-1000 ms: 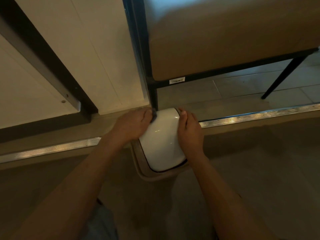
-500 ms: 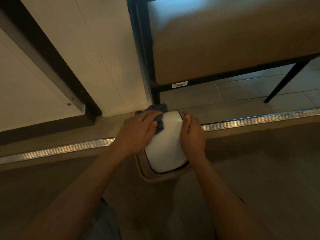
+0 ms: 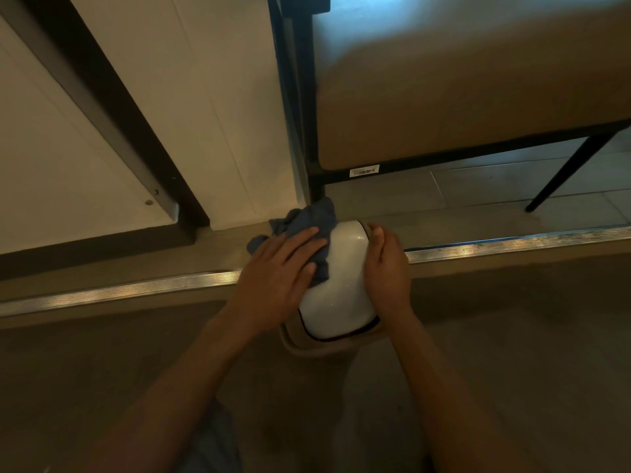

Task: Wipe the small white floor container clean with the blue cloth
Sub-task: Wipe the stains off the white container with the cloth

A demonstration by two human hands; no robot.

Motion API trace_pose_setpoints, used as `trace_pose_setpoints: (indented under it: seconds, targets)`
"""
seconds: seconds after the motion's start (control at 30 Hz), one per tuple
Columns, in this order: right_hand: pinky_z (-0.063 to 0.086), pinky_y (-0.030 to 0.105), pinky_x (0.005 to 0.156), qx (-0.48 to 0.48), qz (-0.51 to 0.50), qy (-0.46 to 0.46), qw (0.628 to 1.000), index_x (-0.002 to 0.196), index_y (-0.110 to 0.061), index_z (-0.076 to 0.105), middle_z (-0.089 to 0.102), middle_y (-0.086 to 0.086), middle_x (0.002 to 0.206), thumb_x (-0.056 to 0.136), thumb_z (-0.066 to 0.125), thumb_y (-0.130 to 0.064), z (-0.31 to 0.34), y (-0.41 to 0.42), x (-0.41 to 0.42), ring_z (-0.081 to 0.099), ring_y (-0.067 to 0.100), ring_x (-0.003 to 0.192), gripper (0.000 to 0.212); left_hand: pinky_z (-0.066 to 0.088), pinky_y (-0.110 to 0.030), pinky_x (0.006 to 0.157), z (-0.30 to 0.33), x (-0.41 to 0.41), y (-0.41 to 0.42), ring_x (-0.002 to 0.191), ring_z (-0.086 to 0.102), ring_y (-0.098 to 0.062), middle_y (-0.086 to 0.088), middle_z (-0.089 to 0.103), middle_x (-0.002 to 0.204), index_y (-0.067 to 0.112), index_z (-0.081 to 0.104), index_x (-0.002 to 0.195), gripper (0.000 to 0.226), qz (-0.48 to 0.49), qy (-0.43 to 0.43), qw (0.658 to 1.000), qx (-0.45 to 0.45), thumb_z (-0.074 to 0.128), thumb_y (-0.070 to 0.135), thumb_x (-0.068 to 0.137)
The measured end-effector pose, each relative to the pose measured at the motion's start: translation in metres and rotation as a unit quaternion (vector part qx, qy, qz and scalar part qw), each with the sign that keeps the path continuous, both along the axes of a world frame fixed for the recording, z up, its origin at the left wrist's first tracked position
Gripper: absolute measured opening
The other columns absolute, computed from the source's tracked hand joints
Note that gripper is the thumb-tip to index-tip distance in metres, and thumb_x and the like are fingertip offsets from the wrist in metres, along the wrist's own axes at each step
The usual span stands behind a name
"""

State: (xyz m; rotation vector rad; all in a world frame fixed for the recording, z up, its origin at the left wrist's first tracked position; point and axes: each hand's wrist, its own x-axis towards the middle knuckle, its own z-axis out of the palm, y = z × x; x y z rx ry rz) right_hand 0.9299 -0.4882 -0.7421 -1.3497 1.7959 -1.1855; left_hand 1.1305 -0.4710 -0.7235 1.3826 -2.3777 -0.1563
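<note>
The small white container (image 3: 338, 288) stands on the floor at centre, its glossy domed lid facing up above a beige body. A crumpled blue cloth (image 3: 309, 221) lies over the lid's far left corner. My left hand (image 3: 276, 274) presses flat on the cloth against the lid's left side, fingers spread. On the lid's right edge rests my right hand (image 3: 384, 271), holding the container steady with its fingers curled over the rim. The cloth's lower part is hidden under my left palm.
A metal threshold strip (image 3: 512, 242) runs across the floor behind the container. A black-legged upholstered bench (image 3: 461, 97) stands beyond it on grey tiles. A white panel with a dark frame (image 3: 112, 107) fills the left.
The blue cloth has come out from under my left hand and now bunches over the lid's far corner. My left hand has slid further onto the lid. The right hand stays put.
</note>
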Motion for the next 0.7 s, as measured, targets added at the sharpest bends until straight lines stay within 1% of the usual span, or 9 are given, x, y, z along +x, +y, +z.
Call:
trace_pose_setpoints:
  seconds: [0.07, 0.17, 0.23, 0.3, 0.37, 0.43, 0.53, 0.6, 0.7]
  targets:
    - [0.044, 0.03, 0.089, 0.003, 0.007, -0.004, 1.0, 0.132, -0.018, 0.055, 0.058, 0.003, 0.126, 0.108, 0.028, -0.039, 0.001, 0.001, -0.001, 0.054, 0.011, 0.107, 0.043, 0.034, -0.042, 0.117, 0.001, 0.01, 0.003, 0.143, 0.037, -0.016, 0.001, 0.039, 0.159, 0.022, 0.043, 0.151, 0.048, 0.023, 0.062, 0.997, 0.048, 0.034, 0.039, 0.106]
    - [0.043, 0.029, 0.089, 0.006, 0.014, -0.005, 1.0, 0.132, -0.017, 0.055, 0.057, 0.005, 0.127, 0.108, 0.027, -0.04, 0.003, 0.0, -0.002, 0.054, 0.012, 0.107, 0.043, 0.038, -0.041, 0.115, 0.008, 0.008, 0.012, 0.143, 0.036, -0.01, 0.005, 0.036, 0.159, 0.03, 0.036, 0.152, 0.053, 0.039, 0.18, 0.976, 0.113, 0.045, 0.046, 0.102]
    - [0.044, 0.031, 0.091, 0.015, 0.016, 0.0, 1.0, 0.132, -0.017, 0.055, 0.056, 0.005, 0.127, 0.108, 0.028, -0.04, 0.005, -0.001, -0.003, 0.053, 0.012, 0.107, 0.043, 0.039, -0.041, 0.114, 0.008, 0.011, 0.017, 0.144, 0.036, -0.012, 0.006, 0.033, 0.159, 0.033, 0.035, 0.15, 0.057, 0.032, 0.224, 0.966, 0.127, 0.054, 0.046, 0.098]
    - [0.041, 0.03, 0.089, 0.02, 0.019, 0.008, 1.0, 0.132, -0.018, 0.053, 0.054, 0.005, 0.128, 0.108, 0.03, -0.039, 0.009, 0.0, -0.002, 0.052, 0.013, 0.108, 0.04, 0.039, -0.04, 0.115, 0.006, 0.017, 0.023, 0.144, 0.037, -0.012, 0.006, 0.034, 0.157, 0.029, 0.04, 0.145, 0.057, 0.023, 0.245, 0.961, 0.124, 0.058, 0.037, 0.092]
    - [0.041, 0.03, 0.09, 0.011, 0.015, 0.021, 1.0, 0.136, -0.017, 0.049, 0.05, 0.006, 0.131, 0.107, 0.034, -0.037, 0.012, 0.001, -0.001, 0.052, 0.016, 0.113, 0.038, 0.041, -0.038, 0.114, 0.006, 0.023, 0.024, 0.141, 0.04, -0.011, 0.007, 0.039, 0.154, 0.025, 0.048, 0.14, 0.052, 0.032, 0.236, 0.965, 0.106, 0.058, 0.032, 0.089]
    - [0.042, 0.033, 0.095, -0.017, -0.002, 0.066, 0.998, 0.138, -0.017, 0.048, 0.049, 0.007, 0.134, 0.105, 0.042, -0.032, 0.016, 0.007, 0.001, 0.048, 0.019, 0.119, 0.037, 0.043, -0.032, 0.11, 0.006, 0.026, 0.022, 0.136, 0.044, -0.01, 0.006, 0.045, 0.149, 0.023, 0.056, 0.134, 0.044, 0.051, 0.212, 0.973, 0.073, 0.055, 0.036, 0.092]
    - [0.045, 0.041, 0.095, -0.081, -0.021, 0.165, 0.983, 0.124, -0.017, 0.057, 0.057, 0.008, 0.123, 0.099, 0.047, -0.031, 0.025, 0.028, 0.013, 0.048, 0.021, 0.113, 0.031, 0.045, -0.026, 0.104, 0.005, 0.028, 0.017, 0.128, 0.05, -0.011, 0.003, 0.052, 0.139, 0.022, 0.063, 0.128, 0.036, 0.067, 0.199, 0.977, 0.04, 0.057, 0.036, 0.095]
    - [0.044, 0.044, 0.094, -0.092, 0.019, 0.214, 0.972, 0.117, -0.023, 0.061, 0.061, 0.003, 0.117, 0.094, 0.046, -0.038, 0.03, 0.045, 0.027, 0.05, 0.021, 0.112, 0.031, 0.045, -0.022, 0.099, 0.006, 0.029, 0.014, 0.122, 0.051, -0.01, 0.003, 0.053, 0.133, 0.027, 0.061, 0.129, 0.034, 0.061, 0.191, 0.979, 0.039, 0.058, 0.034, 0.096]
    - [0.043, 0.042, 0.094, -0.064, 0.113, 0.269, 0.954, 0.12, -0.029, 0.06, 0.061, -0.002, 0.117, 0.089, 0.057, -0.043, 0.03, 0.057, 0.048, 0.051, 0.023, 0.111, 0.034, 0.041, -0.019, 0.096, 0.01, 0.032, 0.006, 0.115, 0.05, -0.009, 0.0, 0.051, 0.127, 0.031, 0.06, 0.132, 0.036, 0.035, 0.152, 0.986, 0.051, 0.054, 0.038, 0.097]
